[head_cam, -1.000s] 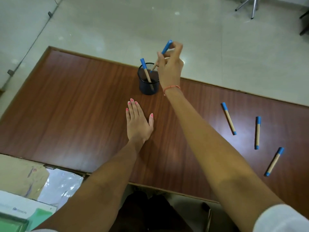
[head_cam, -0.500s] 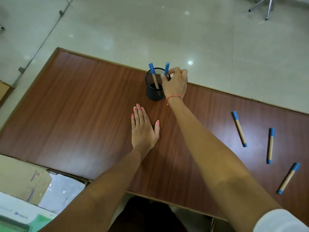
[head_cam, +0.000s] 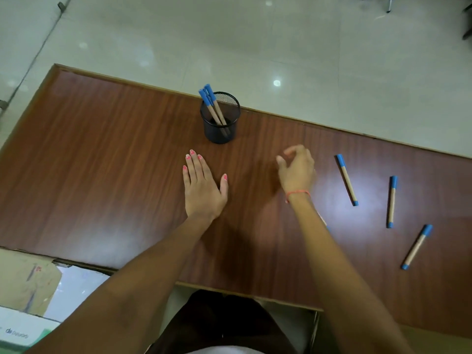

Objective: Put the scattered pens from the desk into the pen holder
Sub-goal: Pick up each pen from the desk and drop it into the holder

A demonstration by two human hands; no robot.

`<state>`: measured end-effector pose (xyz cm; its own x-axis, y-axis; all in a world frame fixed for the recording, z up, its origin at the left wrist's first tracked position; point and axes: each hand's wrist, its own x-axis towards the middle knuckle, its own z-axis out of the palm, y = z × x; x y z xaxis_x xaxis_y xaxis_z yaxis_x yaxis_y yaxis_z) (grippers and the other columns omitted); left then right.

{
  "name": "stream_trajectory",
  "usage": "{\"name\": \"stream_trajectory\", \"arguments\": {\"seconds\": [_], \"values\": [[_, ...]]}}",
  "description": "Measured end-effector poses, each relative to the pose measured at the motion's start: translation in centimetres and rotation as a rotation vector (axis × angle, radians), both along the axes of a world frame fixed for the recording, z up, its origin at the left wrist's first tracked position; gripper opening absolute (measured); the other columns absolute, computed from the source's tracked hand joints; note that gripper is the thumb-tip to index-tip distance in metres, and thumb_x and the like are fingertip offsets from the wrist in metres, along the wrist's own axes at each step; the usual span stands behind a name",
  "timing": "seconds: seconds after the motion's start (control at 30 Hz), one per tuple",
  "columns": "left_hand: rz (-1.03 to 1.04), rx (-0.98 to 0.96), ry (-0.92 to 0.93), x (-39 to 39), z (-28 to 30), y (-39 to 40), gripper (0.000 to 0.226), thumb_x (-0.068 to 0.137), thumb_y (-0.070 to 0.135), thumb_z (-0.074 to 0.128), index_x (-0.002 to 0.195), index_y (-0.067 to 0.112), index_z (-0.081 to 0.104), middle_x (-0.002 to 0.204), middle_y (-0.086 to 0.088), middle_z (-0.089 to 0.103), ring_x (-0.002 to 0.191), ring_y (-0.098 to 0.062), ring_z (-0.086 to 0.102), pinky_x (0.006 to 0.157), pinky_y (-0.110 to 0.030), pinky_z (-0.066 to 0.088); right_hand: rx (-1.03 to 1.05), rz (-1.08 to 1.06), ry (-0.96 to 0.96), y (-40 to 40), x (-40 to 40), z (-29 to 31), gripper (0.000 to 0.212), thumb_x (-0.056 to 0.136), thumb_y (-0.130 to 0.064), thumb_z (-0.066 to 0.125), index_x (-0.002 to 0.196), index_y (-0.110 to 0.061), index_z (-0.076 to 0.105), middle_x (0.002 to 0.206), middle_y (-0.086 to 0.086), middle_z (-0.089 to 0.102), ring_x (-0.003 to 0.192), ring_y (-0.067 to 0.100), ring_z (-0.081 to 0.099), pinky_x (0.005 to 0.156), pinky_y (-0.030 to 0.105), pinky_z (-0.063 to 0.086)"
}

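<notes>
A black mesh pen holder (head_cam: 220,129) stands near the desk's far edge, with two blue-capped tan pens (head_cam: 212,104) leaning in it to the left. Three more such pens lie on the desk to the right: one (head_cam: 346,179) nearest my right hand, one (head_cam: 392,201) further right, one (head_cam: 416,247) at the lower right. A bit of another pen (head_cam: 325,223) shows beside my right forearm. My left hand (head_cam: 203,186) lies flat on the desk, just below the holder. Empty, with fingers loosely curled apart, my right hand (head_cam: 296,169) hovers left of the nearest pen.
The brown wooden desk (head_cam: 102,162) has its far edge right behind the holder, with tiled floor beyond. Cardboard (head_cam: 25,282) and papers (head_cam: 74,284) lie beyond the near left edge. A chair base (head_cam: 388,3) stands at the top right.
My right hand let the second pen go into the holder and drew back down and to the right, toward the loose pens. My left hand stayed flat.
</notes>
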<state>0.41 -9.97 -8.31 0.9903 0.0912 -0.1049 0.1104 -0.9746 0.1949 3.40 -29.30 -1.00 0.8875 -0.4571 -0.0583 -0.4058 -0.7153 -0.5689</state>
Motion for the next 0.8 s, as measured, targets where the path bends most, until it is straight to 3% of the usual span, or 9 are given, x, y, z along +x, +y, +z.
{"name": "stream_trajectory", "arguments": {"seconds": [0.13,0.27,0.4,0.5,0.57,0.67,0.8], "values": [[0.007,-0.006,-0.015,-0.2,0.0,-0.2,0.08,0.1,0.051,0.024,0.153,-0.007,0.012,0.162,-0.024,0.009,0.152,-0.032,0.006,0.125,-0.045,0.011,-0.26,-0.016,0.248,-4.0,-6.0,-2.6,0.038,0.085,-0.028,0.069,0.114,-0.009,0.053,0.118,0.017,0.052,0.112,0.035,0.051,0.09,0.045,0.046],[0.011,-0.027,-0.016,-0.3,0.1,-0.1,0.079,0.1,0.05,0.025,0.153,-0.008,0.011,0.162,-0.024,0.008,0.153,-0.032,0.005,0.125,-0.044,0.01,-0.281,-0.029,0.225,-4.1,-7.8,-3.8,0.02,0.092,-0.026,0.059,0.105,-0.01,0.059,0.112,0.013,0.054,0.105,0.033,0.054,0.085,0.044,0.048],[0.014,-0.032,-0.009,-0.2,0.1,0.0,0.08,0.099,0.051,0.02,0.153,-0.008,0.011,0.162,-0.024,0.008,0.153,-0.032,0.005,0.125,-0.044,0.01,-0.207,-0.032,0.05,-2.9,-6.7,-2.4,0.011,0.095,-0.02,0.055,0.102,-0.012,0.058,0.104,0.009,0.061,0.099,0.028,0.057,0.083,0.042,0.047],[0.015,-0.033,-0.02,-0.1,0.2,0.1,0.081,0.098,0.051,0.018,0.152,-0.008,0.013,0.162,-0.025,0.01,0.152,-0.033,0.007,0.125,-0.044,0.012,0.144,-0.036,-0.245,-0.8,-3.6,1.5,0.014,0.096,-0.014,0.054,0.105,-0.005,0.05,0.09,0.004,0.061,0.081,0.02,0.058,0.076,0.04,0.051],[0.016,-0.033,-0.019,-0.2,0.2,0.0,0.08,0.099,0.051,0.019,0.152,-0.009,0.014,0.162,-0.025,0.011,0.152,-0.033,0.007,0.124,-0.045,0.014,0.305,0.004,-0.403,0.9,-1.2,4.4,0.022,0.095,-0.013,0.055,0.113,-0.004,0.045,0.087,0.0,0.061,0.072,0.012,0.059,0.071,0.029,0.052],[0.006,-0.026,-0.019,0.0,0.3,0.1,0.08,0.099,0.051,0.023,0.152,-0.008,0.014,0.162,-0.024,0.009,0.152,-0.033,0.006,0.124,-0.045,0.013,0.398,0.126,-0.594,4.0,2.5,7.8,0.031,0.097,-0.01,0.051,0.124,-0.011,0.037,0.077,0.001,0.062,0.061,0.003,0.061,0.061,0.009,0.047],[0.006,-0.016,-0.013,0.1,0.6,0.2,0.08,0.099,0.051,0.026,0.152,-0.007,0.015,0.162,-0.024,0.008,0.152,-0.033,0.006,0.125,-0.045,0.013,0.421,0.201,-0.653,7.4,6.8,8.4,0.033,0.097,-0.006,0.05,0.125,-0.005,0.033,0.07,-0.011,0.056,0.055,0.0,0.06,0.06,0.011,0.051]]}}
